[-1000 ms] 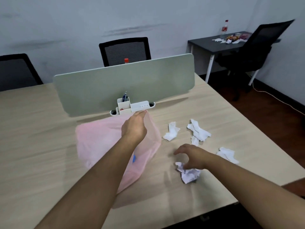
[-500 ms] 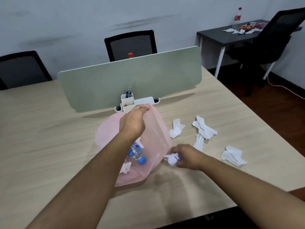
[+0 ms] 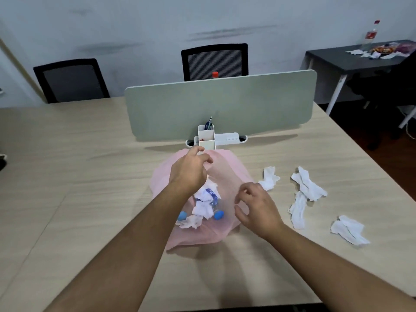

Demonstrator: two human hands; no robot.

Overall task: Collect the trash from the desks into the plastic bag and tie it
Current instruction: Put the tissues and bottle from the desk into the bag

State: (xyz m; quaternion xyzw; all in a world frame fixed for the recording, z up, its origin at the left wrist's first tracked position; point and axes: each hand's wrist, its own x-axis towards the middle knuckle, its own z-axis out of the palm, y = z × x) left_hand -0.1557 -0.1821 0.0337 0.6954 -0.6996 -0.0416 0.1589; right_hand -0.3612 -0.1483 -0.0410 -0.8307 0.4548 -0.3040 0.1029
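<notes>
A thin pink plastic bag stands open on the light wooden desk. My left hand pinches its far rim and holds it up. Inside lie crumpled white tissues and a clear bottle with blue caps. My right hand hovers at the bag's right side, fingers loosely spread and holding nothing. Crumpled tissues lie on the desk to the right: one close to the bag, a long bunch and one nearer the edge.
A grey-green divider panel with a white pen holder stands behind the bag. Two black chairs sit beyond the desk. A dark side table at far right carries a bottle, wrappers and tissues.
My right hand picked up a crumpled tissue, carried it to the bag and released it inside; it now hangs with nothing in it. My left hand kept holding the bag's rim.
</notes>
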